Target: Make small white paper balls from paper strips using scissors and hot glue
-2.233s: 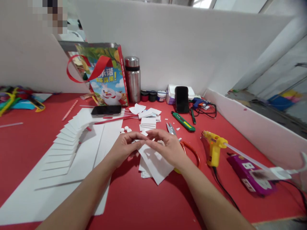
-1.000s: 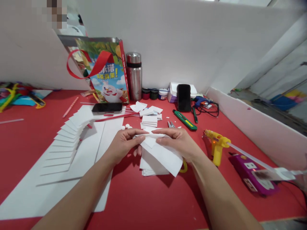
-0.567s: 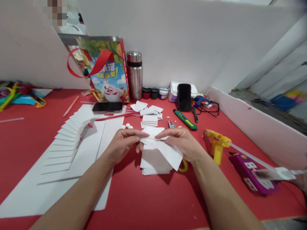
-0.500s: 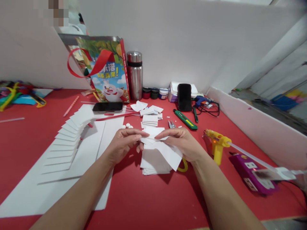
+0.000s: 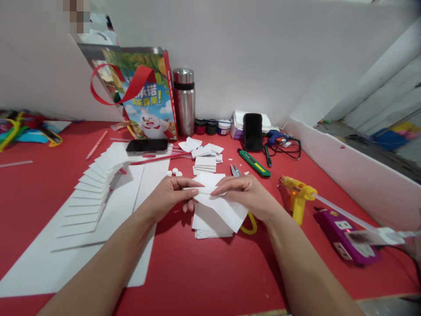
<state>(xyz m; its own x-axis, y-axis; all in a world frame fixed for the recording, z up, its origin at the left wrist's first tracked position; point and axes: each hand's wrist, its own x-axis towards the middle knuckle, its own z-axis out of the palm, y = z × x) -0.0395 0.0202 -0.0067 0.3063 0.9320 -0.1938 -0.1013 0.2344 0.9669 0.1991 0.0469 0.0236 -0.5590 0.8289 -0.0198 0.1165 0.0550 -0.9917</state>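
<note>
Between my two hands is a white sheet of paper [image 5: 226, 210], pinched along a fold at its upper edge. My left hand [image 5: 173, 193] grips its left end between thumb and fingers. On the other side my right hand [image 5: 248, 195] pinches the fold, and a loose corner hangs down below it. Underneath lies a stack of white paper pieces [image 5: 213, 234] on the red table [image 5: 197, 276]. Yellow-handled scissors [image 5: 251, 224] lie partly hidden under my right hand and the paper.
Stepped white card pieces [image 5: 83, 206] lie on white board at left. Beyond my hands are small cut cards [image 5: 205, 163], a green utility knife [image 5: 254, 163], a phone [image 5: 147, 145] and a steel flask [image 5: 184, 103]. A yellow glue gun [image 5: 298, 197] and purple box [image 5: 345, 239] stand at right.
My fingers have shifted slightly along the fold, and the paper's hanging corner has moved a little to the left and up. Both hands keep hold of the sheet.
</note>
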